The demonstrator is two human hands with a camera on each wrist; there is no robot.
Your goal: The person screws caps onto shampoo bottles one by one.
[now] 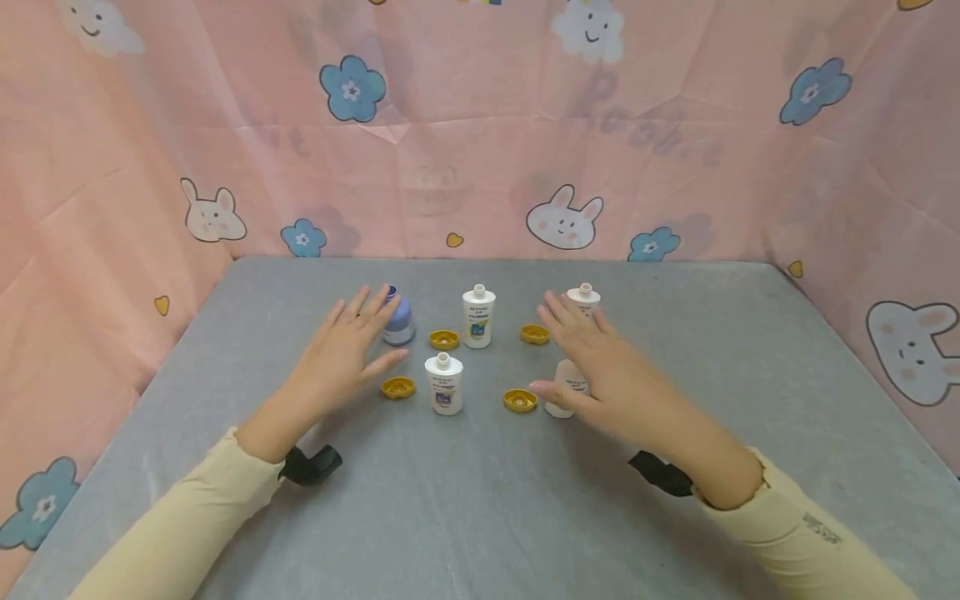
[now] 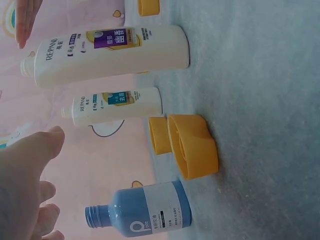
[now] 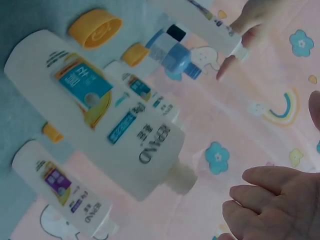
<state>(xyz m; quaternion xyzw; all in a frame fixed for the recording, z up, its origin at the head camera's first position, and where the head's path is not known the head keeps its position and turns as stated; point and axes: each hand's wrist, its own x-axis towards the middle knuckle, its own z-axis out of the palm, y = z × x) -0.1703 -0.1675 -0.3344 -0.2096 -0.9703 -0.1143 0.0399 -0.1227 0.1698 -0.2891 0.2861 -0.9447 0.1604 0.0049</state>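
Note:
Both hands hover above the table with fingers spread, holding nothing. My left hand (image 1: pixel 333 354) is nearest the blue bottle (image 2: pixel 150 210), partly covering it in the head view. Two white shampoo bottles, one behind (image 1: pixel 478 321) and one in front (image 1: pixel 445 387), stand upright in the middle without caps. My right hand (image 1: pixel 611 375) overlaps two more white bottles, one at the back (image 1: pixel 583 294) and one in front (image 3: pixel 95 115). Their necks are bare in the right wrist view. Yellow caps lie beside the bottles, including a back-left one (image 1: pixel 444 339) and a front-left one (image 1: pixel 398 387).
Two more yellow caps, one at the back (image 1: pixel 535 334) and one in front (image 1: pixel 520 400), lie right of the middle bottles. A small dark block (image 3: pixel 176 33) shows beside the blue bottle. Pink patterned cloth (image 1: pixel 450 167) surrounds the grey table (image 1: pixel 480 517). Dark pieces stick out below both wrists.

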